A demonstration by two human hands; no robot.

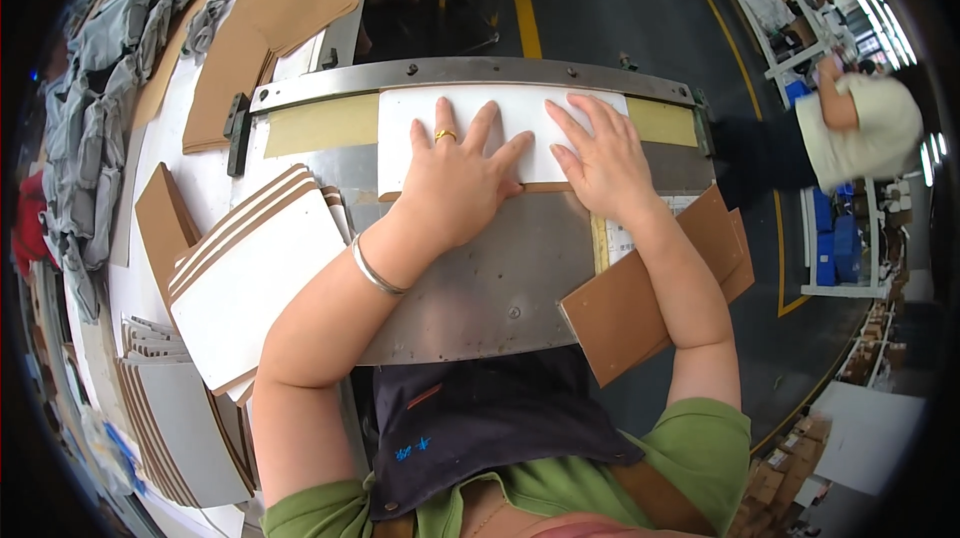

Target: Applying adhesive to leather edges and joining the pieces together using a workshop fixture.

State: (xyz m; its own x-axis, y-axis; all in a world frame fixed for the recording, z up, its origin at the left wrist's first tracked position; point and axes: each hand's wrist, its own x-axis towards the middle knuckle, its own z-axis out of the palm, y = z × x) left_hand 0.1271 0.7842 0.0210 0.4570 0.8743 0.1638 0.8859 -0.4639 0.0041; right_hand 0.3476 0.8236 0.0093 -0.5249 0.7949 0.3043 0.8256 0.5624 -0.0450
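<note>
A white rectangular board [532,160] with a brown lower edge lies on a metal work plate [480,288], its far side up against a long steel bar [490,71]. My left hand [455,176] rests on the board's left and middle part, fingers spread, a gold ring on one finger. On the board's right part lies my right hand [608,163], fingers stretched out and somewhat apart. Pale yellow strips [322,128] show on both sides of the board along the bar. Nothing is gripped in either hand.
Left of the plate lies a stack of white-faced boards [260,298], with more grey boards [190,428] nearer me. Brown boards [625,313] jut out under my right forearm. Brown sheets [285,3] and grey cloth [95,138] cover the far-left table. A person [860,128] stands at right near shelving.
</note>
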